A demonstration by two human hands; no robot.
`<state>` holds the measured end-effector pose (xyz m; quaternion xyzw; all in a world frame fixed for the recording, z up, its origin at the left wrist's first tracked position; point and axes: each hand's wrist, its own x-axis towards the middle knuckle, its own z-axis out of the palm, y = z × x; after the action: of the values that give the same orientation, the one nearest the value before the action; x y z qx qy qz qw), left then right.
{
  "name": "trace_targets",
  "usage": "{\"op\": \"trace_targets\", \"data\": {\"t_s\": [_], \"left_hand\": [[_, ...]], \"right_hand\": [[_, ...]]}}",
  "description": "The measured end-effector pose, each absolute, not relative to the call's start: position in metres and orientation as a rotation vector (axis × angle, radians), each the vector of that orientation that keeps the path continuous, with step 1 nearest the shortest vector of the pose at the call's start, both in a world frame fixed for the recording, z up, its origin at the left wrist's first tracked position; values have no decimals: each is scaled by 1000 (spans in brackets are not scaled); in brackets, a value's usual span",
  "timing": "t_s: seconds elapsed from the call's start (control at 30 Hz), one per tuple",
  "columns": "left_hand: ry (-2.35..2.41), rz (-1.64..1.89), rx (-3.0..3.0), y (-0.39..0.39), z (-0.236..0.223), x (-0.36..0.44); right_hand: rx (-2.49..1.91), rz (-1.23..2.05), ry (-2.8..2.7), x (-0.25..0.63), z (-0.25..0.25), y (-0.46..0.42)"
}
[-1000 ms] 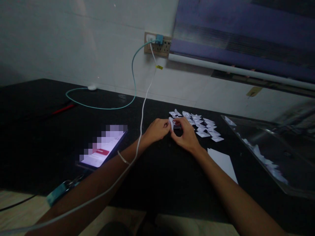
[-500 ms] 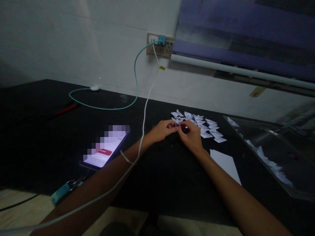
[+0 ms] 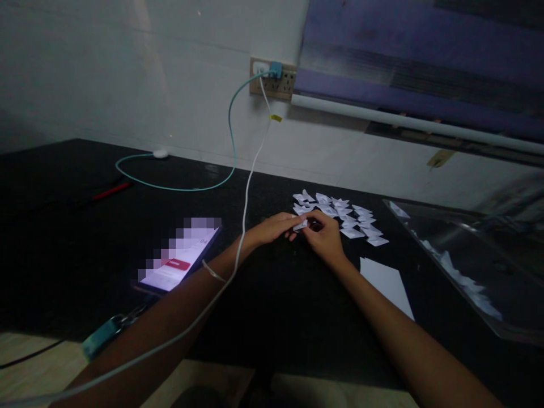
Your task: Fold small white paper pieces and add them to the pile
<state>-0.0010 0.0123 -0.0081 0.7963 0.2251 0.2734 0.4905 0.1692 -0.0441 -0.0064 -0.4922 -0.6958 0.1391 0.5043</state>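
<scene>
My left hand [image 3: 275, 228] and my right hand [image 3: 323, 235] meet over a black table [image 3: 276, 306], both pinching one small folded white paper piece [image 3: 301, 225] between their fingertips. My left fingers are stretched forward along the piece, while my right fingers curl round its other end. Just beyond the hands lies a cluster of several similar folded white paper pieces [image 3: 348, 218], spread in rows on the table.
A white paper sheet [image 3: 386, 280] lies right of my right forearm. A shiny tray [image 3: 476, 266] with paper scraps sits at the right. A lit phone [image 3: 181, 260] lies at the left; a white cable [image 3: 246, 192] and a teal cable [image 3: 178, 186] run to a wall socket [image 3: 272, 76].
The paper piece has been lowered and turned flatter near the table, and my left fingers have stretched out along it. Both hands stay in about the same place.
</scene>
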Motion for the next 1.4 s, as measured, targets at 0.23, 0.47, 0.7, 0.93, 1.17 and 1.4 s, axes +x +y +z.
{"op": "trace_targets", "data": {"t_s": [0.23, 0.47, 0.7, 0.93, 1.17, 1.4], "left_hand": [[531, 688, 1777, 10, 4, -4], [598, 695, 1733, 8, 7, -3], [642, 698, 1855, 3, 7, -4], [668, 783, 1863, 2, 6, -5], [676, 744, 1948, 3, -4, -6], [633, 706, 1910, -1, 1, -6]], "right_hand": [[-1157, 544, -1564, 175, -9, -37], [-1093, 927, -1330, 179, -10, -31], [-1118, 891, -1323, 177, -9, -31], [-1076, 926, -1294, 180, -11, -29], [-1045, 997, -1346, 176, -9, -32], [-1069, 936, -1308, 178, -9, -30]]}}
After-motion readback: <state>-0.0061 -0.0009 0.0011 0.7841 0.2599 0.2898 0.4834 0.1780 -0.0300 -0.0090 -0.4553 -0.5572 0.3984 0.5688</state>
